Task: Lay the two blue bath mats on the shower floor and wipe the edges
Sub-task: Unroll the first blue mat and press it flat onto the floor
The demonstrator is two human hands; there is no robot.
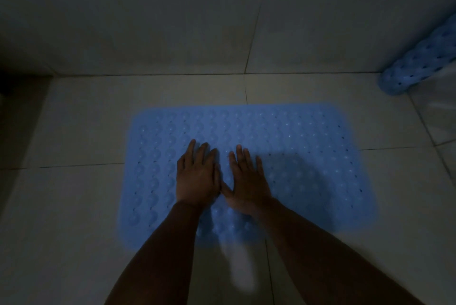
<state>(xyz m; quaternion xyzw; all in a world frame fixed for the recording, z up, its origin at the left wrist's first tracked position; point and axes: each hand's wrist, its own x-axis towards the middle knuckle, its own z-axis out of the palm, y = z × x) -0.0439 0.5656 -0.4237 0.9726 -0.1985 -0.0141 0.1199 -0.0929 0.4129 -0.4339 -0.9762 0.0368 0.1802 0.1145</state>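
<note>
A blue bath mat with rows of bumps and small holes lies flat on the pale tiled shower floor. My left hand and my right hand press down on its middle, palms flat, fingers straight and slightly spread, thumbs close together. A second blue mat, rolled or folded up, leans in the right corner against the wall, partly cut off by the frame edge.
A tiled wall rises just beyond the mat's far edge. A pale blurred shape lies on the floor between my forearms at the mat's near edge. The room is dim, with a dark area at the far left.
</note>
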